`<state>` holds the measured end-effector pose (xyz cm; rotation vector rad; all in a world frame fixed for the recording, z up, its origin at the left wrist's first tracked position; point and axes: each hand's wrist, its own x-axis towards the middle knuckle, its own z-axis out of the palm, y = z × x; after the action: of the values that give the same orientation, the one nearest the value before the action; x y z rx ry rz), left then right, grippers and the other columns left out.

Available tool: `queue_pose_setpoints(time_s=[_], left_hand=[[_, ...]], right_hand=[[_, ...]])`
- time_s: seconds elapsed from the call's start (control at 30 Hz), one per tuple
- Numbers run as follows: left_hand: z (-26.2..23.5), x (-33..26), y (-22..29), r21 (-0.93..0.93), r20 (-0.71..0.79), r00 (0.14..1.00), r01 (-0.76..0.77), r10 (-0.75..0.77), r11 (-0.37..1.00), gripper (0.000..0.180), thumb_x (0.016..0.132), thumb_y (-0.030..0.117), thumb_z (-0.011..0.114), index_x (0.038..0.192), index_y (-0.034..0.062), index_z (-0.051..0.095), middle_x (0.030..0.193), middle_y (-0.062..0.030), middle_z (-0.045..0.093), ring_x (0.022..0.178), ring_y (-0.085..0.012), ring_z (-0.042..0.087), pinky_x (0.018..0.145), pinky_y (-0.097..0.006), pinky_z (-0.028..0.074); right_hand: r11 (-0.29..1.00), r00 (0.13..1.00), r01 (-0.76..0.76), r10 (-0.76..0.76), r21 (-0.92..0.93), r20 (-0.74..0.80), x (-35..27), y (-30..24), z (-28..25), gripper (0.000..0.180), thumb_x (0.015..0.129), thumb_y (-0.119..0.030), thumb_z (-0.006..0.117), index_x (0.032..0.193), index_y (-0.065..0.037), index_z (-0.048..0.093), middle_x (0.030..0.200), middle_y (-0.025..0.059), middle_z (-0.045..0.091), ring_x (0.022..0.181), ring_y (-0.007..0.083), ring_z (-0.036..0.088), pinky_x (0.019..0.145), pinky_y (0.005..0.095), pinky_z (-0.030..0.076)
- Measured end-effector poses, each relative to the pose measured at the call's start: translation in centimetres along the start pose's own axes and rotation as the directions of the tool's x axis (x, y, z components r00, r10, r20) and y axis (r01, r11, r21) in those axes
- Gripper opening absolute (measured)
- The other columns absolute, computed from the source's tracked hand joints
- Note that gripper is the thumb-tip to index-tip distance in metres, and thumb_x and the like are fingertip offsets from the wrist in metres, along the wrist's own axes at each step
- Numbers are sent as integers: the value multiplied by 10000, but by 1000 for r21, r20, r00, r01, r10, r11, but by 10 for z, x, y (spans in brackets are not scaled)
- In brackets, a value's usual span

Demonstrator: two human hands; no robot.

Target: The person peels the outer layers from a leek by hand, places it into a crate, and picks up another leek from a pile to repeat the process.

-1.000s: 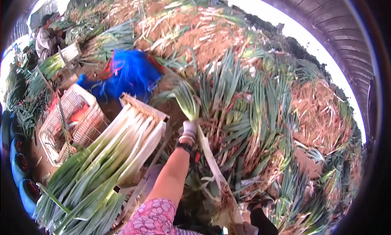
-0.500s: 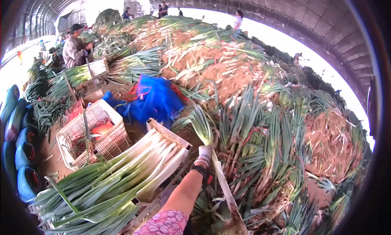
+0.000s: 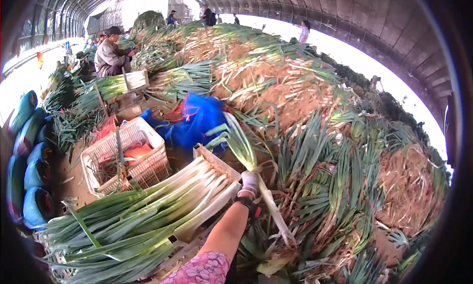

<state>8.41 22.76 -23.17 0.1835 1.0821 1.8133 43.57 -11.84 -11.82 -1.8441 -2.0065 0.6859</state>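
My left hand (image 3: 250, 179), in a pale glove with a dark band at the wrist, is closed round a single leek (image 3: 268, 200). The leek slants, its green leaves toward the blue netting and its white stalk running down to brown roots near the lower edge. Left of the hand, a large bundle of leeks (image 3: 162, 198) lies side by side, white ends against a wooden board (image 3: 217, 161) and green tops toward the lower left. My right hand does not show.
A cream plastic crate (image 3: 123, 156) with orange-red material inside stands beyond the bundle, beside blue netting (image 3: 197, 124). Blue-wrapped bundles (image 3: 37, 205) line the left. Heaped leeks (image 3: 315, 185) fill the right. A seated person (image 3: 111, 57) works at the far left; others stand farther back.
The whole scene has shifted right and slightly down in the view. My left hand keeps its grip on the leek, whose green top now tilts more to the left.
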Motion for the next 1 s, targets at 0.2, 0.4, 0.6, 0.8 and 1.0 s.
queue_pose_setpoints(time_s=[0.2,0.4,0.6,0.8,1.0], left_hand=[[9,-14,5,150,-4,981,-193,196,970,168,759,138,727,847,11,663,685,-21,589,565,-137,524,519,-303,416],[20,-38,10,207,148,976,-186,157,960,167,774,145,720,846,6,662,714,-4,593,601,-116,514,554,-297,423],[27,-64,-11,145,235,964,-161,124,976,203,782,166,729,877,-2,665,741,16,590,633,-101,513,593,-278,416],[41,-90,-12,194,309,951,-56,-7,979,241,788,145,723,953,-19,660,805,-5,614,685,-109,538,640,-274,430],[38,-62,-28,198,285,958,-101,41,975,198,783,144,731,895,3,648,708,4,555,565,-117,515,532,-272,418]], right_hand=[[991,996,-94,94,-91,0,20,22,-21,351,781,-210,670,1110,-92,640,1005,110,637,797,273,628,658,371,509],[962,968,228,-208,148,-138,138,-7,-15,419,758,-98,687,1170,-103,608,1080,112,635,779,264,645,707,355,514],[895,932,302,-350,328,98,223,-99,17,440,714,-122,725,1137,-72,614,1115,92,592,922,178,607,780,294,473],[794,923,283,-378,538,73,237,-74,35,171,787,-26,659,958,-17,650,947,42,601,865,138,587,778,256,470],[611,957,-6,-227,792,182,189,-55,2,67,896,-64,561,933,-10,573,802,-5,584,723,60,528,676,212,443]])
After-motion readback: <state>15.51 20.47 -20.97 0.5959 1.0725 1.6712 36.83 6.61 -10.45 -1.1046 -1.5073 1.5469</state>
